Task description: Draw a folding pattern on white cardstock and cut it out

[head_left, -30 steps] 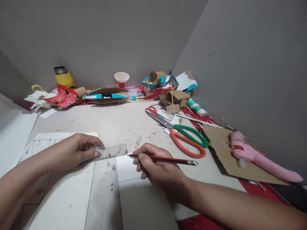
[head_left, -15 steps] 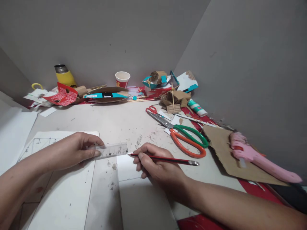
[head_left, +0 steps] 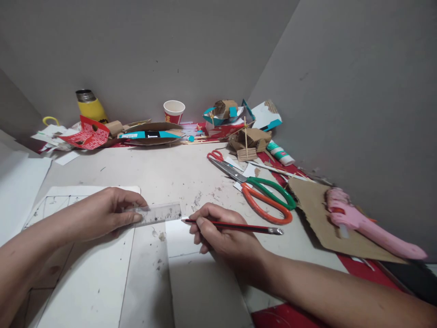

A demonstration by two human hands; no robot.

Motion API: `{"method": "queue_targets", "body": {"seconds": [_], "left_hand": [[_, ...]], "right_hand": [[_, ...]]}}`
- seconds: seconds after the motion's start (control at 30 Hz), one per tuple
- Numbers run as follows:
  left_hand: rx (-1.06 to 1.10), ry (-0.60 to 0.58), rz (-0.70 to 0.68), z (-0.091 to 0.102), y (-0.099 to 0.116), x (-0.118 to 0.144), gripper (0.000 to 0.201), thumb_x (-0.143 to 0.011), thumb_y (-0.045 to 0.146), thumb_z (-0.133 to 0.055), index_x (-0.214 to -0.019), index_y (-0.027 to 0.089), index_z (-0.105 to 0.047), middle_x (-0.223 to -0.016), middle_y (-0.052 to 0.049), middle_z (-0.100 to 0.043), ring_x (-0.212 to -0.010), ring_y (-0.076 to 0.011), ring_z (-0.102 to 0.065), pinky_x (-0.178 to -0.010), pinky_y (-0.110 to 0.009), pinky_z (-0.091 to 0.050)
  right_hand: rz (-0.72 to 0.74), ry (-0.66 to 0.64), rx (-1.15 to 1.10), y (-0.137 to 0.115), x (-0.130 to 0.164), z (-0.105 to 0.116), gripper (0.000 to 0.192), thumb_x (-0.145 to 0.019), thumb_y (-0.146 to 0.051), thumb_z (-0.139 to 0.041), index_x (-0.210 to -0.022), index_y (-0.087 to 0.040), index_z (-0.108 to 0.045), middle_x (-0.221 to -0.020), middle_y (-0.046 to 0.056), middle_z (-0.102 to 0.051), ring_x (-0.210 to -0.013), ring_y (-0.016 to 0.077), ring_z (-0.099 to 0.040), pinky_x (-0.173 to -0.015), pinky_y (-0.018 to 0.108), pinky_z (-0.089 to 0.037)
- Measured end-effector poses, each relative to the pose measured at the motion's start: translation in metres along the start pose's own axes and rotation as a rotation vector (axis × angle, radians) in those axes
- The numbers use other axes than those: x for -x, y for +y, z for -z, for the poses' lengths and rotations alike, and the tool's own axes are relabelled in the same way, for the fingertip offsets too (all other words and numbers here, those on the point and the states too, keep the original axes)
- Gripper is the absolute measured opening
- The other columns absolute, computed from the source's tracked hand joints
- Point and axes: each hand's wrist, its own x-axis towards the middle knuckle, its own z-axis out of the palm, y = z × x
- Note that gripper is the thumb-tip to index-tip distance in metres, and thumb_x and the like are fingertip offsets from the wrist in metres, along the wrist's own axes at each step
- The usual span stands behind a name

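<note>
Head view, looking down at the desk: right hand (head_left: 218, 234) pinches a red-and-black pencil (head_left: 235, 226) in a writing grip, tip pointing left, long axis running left to right nearly level, blunt end out toward the scissors. The pencil tip sits just at the right end of the clear ruler (head_left: 157, 213), touching or all but touching it; I cannot tell which. Left hand (head_left: 102, 214) lies flat across the ruler's left part, fingers closed down on it, pinning it to the white sheet (head_left: 92, 278). The ruler's long axis also runs left to right, tilted slightly up to the right, so ruler and pencil lie almost in one line; the right hand is the nearer one to the ruler's free end. A second white card (head_left: 205, 291) lies under the right wrist. Farther out: orange and green scissors (head_left: 262, 198) to the right, then brown cardboard (head_left: 321, 218) with a pink glue gun (head_left: 368, 228) on it. Against half a second ago both hands, ruler and pencil hold the same pose; only the camera has shifted a touch.
</note>
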Motion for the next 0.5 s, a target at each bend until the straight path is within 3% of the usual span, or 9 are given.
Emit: {"method": "queue_targets", "body": {"seconds": [0.3,0.5], "left_hand": [[-0.016,-0.001,-0.008,0.000,0.000,-0.003,0.031,-0.091,0.050,-0.053,-0.099,0.024,-0.068,-0.058,0.005,-0.047,-0.051,-0.0113,-0.039,-0.048,-0.023,-0.031],[-0.015,-0.004,0.006,0.004,0.000,0.001,0.035,-0.089,0.053,-0.053,-0.103,0.025,-0.069,-0.056,0.004,-0.046,-0.052,-0.0120,-0.038,-0.047,-0.023,-0.031]], "right_hand": [[-0.026,0.021,-0.057,-0.005,-0.002,-0.003,0.010,-0.086,-0.023,-0.057,-0.086,-0.016,-0.065,-0.075,0.004,-0.065,-0.060,0.0115,-0.061,-0.048,0.021,-0.051],[0.071,0.049,-0.200,-0.032,0.004,0.010,0.022,-0.090,-0.035,-0.056,-0.093,-0.016,-0.065,-0.078,0.004,-0.065,-0.062,0.0134,-0.064,-0.049,0.025,-0.056]]}}
